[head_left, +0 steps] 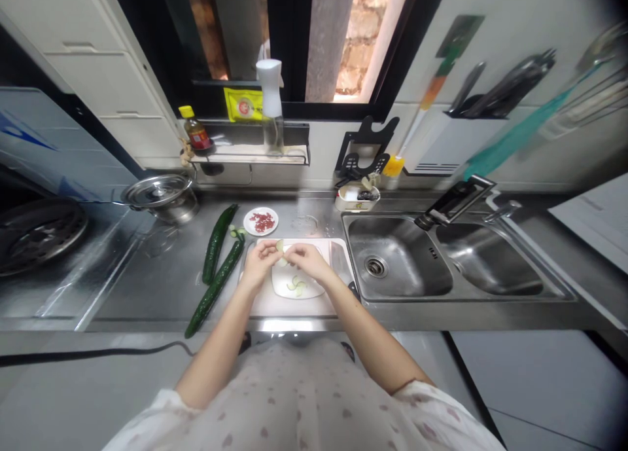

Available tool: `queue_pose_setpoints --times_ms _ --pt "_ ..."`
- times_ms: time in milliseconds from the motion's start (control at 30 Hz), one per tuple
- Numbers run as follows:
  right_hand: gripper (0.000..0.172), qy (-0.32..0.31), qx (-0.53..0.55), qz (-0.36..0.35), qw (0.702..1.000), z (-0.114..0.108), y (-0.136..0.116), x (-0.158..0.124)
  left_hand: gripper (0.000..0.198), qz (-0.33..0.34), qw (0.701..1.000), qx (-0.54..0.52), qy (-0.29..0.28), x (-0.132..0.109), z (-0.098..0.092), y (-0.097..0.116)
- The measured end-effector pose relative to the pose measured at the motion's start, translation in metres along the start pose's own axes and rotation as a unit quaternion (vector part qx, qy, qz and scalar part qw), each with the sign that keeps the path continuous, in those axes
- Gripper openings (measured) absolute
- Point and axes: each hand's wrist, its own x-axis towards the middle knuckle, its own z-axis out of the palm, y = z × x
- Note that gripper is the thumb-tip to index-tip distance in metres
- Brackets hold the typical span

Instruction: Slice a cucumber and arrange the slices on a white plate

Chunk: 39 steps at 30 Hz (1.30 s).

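Above a white plate [314, 290], my left hand [261, 260] pinches a thin, pale green cucumber slice [280, 245] between its fingertips. My right hand [308, 260] is closed close beside it, its fingertips meeting at a pale piece that looks like cucumber and is partly hidden. Several curved cucumber slices [296, 285] lie on the plate, fanned out in a small pattern. Under the plate is a white cutting board [275, 308], with a knife [338, 258] along its right side. Two whole dark green cucumbers [217, 245] rest on the steel counter to the left.
A small white dish [261, 222] of chopped red bits stands behind the board, near cucumber end pieces [237, 231]. A lidded steel pot [161, 196] is at the back left. To the right is a double sink [402, 258] with a black faucet [454, 202].
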Motion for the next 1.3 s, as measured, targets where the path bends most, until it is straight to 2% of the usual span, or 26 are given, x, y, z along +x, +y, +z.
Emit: queue_pose_setpoints --times_ms 200,333,500,633,867,1067,1300 --pt "0.015 -0.007 0.008 0.01 1.0 -0.002 0.005 0.003 0.04 0.006 1.0 0.015 -0.012 0.003 0.0 -0.003" --pt "0.014 -0.014 -0.021 0.011 1.0 -0.004 0.02 0.01 0.036 -0.017 0.998 0.057 -0.02 0.008 -0.005 -0.009" --pt "0.014 -0.021 -0.088 0.008 0.996 -0.004 0.047 0.023 0.028 -0.019 0.993 0.114 -0.014 0.024 -0.018 -0.029" --pt "0.016 -0.029 -0.134 0.03 0.99 -0.003 0.068 0.031 0.029 -0.012 0.99 0.139 -0.036 0.038 -0.026 -0.049" --pt "0.017 -0.039 -0.187 0.064 0.98 0.0 0.094 0.04 0.026 0.003 0.985 0.167 -0.042 0.045 -0.029 -0.073" --pt "0.019 -0.04 -0.24 0.092 0.966 0.012 0.099 0.04 0.02 -0.003 0.973 0.229 -0.033 0.048 -0.031 -0.085" --pt "0.021 -0.031 -0.342 0.114 0.932 0.023 0.095 0.039 0.015 0.007 0.951 0.307 -0.04 0.05 -0.037 -0.099"
